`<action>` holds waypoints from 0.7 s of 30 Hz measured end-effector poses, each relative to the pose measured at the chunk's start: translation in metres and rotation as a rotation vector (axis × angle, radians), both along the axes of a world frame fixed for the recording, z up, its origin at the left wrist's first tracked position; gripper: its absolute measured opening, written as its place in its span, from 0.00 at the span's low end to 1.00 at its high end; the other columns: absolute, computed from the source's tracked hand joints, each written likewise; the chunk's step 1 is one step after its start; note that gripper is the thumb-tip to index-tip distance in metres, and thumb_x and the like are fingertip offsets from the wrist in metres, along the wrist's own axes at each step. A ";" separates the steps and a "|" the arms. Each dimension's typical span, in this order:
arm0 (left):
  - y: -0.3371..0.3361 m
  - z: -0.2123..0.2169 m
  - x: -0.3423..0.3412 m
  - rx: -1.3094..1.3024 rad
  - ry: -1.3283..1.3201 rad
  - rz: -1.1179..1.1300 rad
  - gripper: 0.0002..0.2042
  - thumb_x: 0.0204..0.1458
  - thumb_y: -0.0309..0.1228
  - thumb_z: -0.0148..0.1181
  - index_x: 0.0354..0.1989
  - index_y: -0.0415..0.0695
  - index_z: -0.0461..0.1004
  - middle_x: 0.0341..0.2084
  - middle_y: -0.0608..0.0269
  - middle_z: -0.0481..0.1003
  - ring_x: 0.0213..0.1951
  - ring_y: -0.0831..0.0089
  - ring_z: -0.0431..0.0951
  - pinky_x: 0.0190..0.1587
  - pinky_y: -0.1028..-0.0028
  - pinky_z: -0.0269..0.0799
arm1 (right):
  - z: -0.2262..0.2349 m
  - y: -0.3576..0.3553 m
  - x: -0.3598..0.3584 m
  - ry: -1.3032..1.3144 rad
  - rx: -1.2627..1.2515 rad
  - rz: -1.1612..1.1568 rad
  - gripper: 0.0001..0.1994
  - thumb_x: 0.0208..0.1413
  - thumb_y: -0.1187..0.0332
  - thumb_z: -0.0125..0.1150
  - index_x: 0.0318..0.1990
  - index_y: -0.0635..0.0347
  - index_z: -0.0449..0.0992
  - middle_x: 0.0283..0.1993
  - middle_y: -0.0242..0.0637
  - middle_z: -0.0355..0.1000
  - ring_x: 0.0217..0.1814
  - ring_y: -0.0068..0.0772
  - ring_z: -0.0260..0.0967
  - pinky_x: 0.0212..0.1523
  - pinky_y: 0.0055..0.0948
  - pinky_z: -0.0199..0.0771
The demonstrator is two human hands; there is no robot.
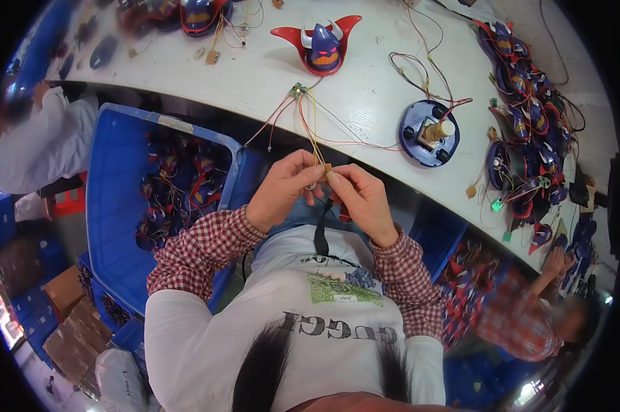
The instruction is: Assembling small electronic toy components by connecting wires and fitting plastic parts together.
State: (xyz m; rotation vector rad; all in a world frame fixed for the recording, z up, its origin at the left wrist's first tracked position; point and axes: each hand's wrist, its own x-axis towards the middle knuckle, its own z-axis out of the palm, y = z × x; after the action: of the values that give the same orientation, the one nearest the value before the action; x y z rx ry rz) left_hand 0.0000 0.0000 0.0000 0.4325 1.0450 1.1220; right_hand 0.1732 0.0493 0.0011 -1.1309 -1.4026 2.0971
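Note:
Over the table's near edge, my left hand (284, 185) and my right hand (362, 198) meet, fingers closed, on a small tan circuit board (328, 167). Thin yellow and red wires (308, 127) run from the fingers to a small green circuit board (298, 90) lying on the table. Further wires link that board toward a round purple toy base (411, 145), which has a cream cylindrical part on it. Beyond stands a purple toy head (323, 49) with white horns and a red collar. The fingers partly cover the tan board.
A blue bin (118, 206) full of purple and red toy parts stands at my left. Many toy heads (522, 117) with loose wires line the white table's (365, 103) right side. One co-worker (529, 316) sits at lower right, another (42, 137) at far left.

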 end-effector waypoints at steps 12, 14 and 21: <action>0.002 0.000 -0.006 -0.005 0.233 -0.037 0.04 0.54 0.27 0.57 0.31 0.40 0.70 0.21 0.63 0.72 0.19 0.81 0.70 0.19 0.86 0.63 | -0.005 0.008 -0.009 -0.140 1.210 -0.010 0.11 0.45 0.80 0.61 0.39 0.65 0.74 0.35 0.38 0.70 0.29 0.33 0.68 0.29 0.24 0.69; 0.002 -0.002 -0.008 -0.047 0.198 -0.047 0.04 0.54 0.26 0.57 0.31 0.39 0.70 0.21 0.63 0.72 0.18 0.82 0.69 0.18 0.86 0.63 | -0.004 0.008 -0.009 -0.148 1.215 0.045 0.11 0.44 0.80 0.61 0.38 0.65 0.74 0.35 0.38 0.70 0.29 0.33 0.68 0.29 0.24 0.69; 0.002 -0.003 -0.011 -0.050 0.173 -0.068 0.03 0.53 0.26 0.57 0.31 0.39 0.70 0.21 0.64 0.72 0.18 0.82 0.69 0.17 0.86 0.62 | -0.006 0.012 -0.008 -0.158 1.311 0.102 0.08 0.46 0.78 0.60 0.37 0.62 0.73 0.33 0.35 0.69 0.28 0.33 0.67 0.28 0.25 0.68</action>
State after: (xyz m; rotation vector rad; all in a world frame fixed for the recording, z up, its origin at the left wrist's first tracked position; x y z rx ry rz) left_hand -0.0113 0.0017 -0.0030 0.5286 1.1987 1.0092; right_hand 0.1650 0.0612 -0.0051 -0.6152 -2.3105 0.6933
